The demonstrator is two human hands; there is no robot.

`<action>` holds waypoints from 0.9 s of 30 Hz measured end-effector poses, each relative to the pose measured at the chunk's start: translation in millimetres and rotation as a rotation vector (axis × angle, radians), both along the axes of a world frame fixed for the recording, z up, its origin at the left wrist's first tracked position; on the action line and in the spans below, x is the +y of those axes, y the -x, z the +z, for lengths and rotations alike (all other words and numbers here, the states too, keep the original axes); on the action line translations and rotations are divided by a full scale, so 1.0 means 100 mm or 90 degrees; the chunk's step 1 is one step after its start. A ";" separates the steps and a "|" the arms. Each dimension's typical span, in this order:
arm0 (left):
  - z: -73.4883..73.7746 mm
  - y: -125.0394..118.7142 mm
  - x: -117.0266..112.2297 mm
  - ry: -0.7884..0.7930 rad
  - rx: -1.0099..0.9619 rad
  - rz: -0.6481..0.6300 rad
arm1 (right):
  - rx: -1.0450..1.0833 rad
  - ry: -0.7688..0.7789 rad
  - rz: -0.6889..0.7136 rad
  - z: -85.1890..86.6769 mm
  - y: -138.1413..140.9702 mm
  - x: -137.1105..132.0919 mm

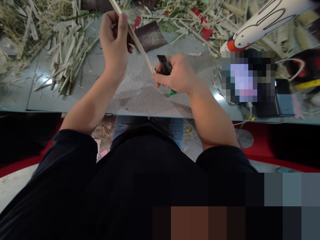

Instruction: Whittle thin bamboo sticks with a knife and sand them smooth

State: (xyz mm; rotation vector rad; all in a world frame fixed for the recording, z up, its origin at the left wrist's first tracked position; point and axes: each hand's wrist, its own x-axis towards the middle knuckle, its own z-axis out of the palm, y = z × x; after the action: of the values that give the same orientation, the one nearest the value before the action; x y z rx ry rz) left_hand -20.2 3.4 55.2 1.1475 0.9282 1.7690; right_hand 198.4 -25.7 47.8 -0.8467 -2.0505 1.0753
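My left hand [115,43] is closed around a long thin pale bamboo strip [136,40] that slants from the top of the view down to the right. My right hand [175,75] is closed on a knife with a dark blade [163,64] and a green handle [172,91]; its fingers meet the lower end of the strip. Both hands hover over a grey textured mat [140,96] on a glass tabletop.
Piles of split bamboo slivers [67,56] lie at the left and across the back. A dark rectangular piece [151,36] lies behind the hands. A white rabbit-print object [262,23], a phone [285,100] and red scraps [206,31] sit at the right.
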 end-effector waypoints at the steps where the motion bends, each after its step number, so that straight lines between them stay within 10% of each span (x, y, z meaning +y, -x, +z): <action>1: 0.01 -0.01 -0.03 0.008 0.011 -0.009 | 0.011 0.000 -0.013 -0.02 0.01 0.02; 10: -0.16 -0.22 -0.14 0.233 0.199 -0.110 | -0.047 0.002 -0.159 -0.22 0.03 0.29; 16: -0.15 -0.10 -0.11 0.126 0.412 -0.158 | -0.062 -0.023 -0.190 -0.18 0.07 0.23; 27: -0.09 -0.11 -0.11 0.230 0.482 -0.114 | -0.209 -0.200 -0.364 -0.28 0.03 0.30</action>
State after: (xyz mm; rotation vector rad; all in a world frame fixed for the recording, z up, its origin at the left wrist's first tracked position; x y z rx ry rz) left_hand -8.7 -7.8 46.5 1.6177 1.4513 0.9504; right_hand 195.1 3.9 19.9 -1.3919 -1.9673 0.3095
